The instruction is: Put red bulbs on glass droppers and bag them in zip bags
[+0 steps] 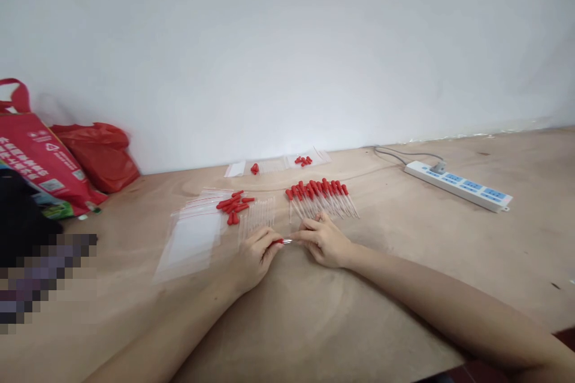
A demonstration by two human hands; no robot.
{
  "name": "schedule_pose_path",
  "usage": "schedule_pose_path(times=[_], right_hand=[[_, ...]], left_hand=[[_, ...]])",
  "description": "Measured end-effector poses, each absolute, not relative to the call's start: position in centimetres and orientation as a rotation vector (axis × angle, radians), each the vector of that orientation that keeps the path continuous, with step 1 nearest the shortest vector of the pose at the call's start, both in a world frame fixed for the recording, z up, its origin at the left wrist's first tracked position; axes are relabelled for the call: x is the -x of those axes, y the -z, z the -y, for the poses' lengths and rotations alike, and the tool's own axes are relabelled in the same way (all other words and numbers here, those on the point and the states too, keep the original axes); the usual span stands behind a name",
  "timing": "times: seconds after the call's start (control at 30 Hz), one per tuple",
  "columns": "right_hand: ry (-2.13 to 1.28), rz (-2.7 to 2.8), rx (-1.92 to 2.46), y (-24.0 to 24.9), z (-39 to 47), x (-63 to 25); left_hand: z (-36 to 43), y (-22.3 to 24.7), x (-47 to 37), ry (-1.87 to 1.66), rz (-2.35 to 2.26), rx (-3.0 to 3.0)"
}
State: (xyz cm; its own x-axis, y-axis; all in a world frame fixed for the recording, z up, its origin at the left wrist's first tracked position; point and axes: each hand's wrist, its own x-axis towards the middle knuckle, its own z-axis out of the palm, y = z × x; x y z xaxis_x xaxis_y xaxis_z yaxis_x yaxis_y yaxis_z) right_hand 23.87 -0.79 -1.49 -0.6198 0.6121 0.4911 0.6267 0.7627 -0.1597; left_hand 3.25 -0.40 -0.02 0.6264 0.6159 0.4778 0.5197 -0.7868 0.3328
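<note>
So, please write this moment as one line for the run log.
left hand: holds red bulb end | right hand: holds glass end | item: dropper | nearby: finished droppers, loose red bulbs, zip bags

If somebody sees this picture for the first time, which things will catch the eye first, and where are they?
The eye goes first to the left hand and right hand, meeting at the middle of the wooden table and pinching one dropper between them. Just behind them lies a row of red-capped droppers, with loose red rubber bulbs on clear zip bags to the left. A red shopping bag stands at the far left by the wall.
</note>
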Motion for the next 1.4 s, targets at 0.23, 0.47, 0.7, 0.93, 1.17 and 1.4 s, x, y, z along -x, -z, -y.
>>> schedule_pose_path(times=[0.23,0.47,0.7,0.93,1.17,1.4], right_hand=[[0.181,2.484,0.968,1.2,0.8,-23.7],[0.223,2.522,0.962,1.1,1.2,-23.1],[0.101,2.565,0.976,1.2,1.3,-22.7],[-0.006,2.564,0.940,0.7,1.2,-22.9],[0.221,2.610,0.948,-0.4,1.3,-23.4],[-0.126,2.077,1.485,-0.6,-2.0,-24.3]], left_hand=[[0.5,0.3,-3.4,-0.860,-0.952,-2.812],[0.5,0.1,-3.6,-0.811,-0.911,-2.949],[0.5,0.1,-3.7,-0.789,-0.811,-2.997],[0.2,0.0,-3.5,-0.745,-0.876,-2.983],[-0.2,-0.7,-2.8,-0.754,-0.953,-2.975],[-2.4,-0.7,0.0,-1.143,-1.629,-2.633]])
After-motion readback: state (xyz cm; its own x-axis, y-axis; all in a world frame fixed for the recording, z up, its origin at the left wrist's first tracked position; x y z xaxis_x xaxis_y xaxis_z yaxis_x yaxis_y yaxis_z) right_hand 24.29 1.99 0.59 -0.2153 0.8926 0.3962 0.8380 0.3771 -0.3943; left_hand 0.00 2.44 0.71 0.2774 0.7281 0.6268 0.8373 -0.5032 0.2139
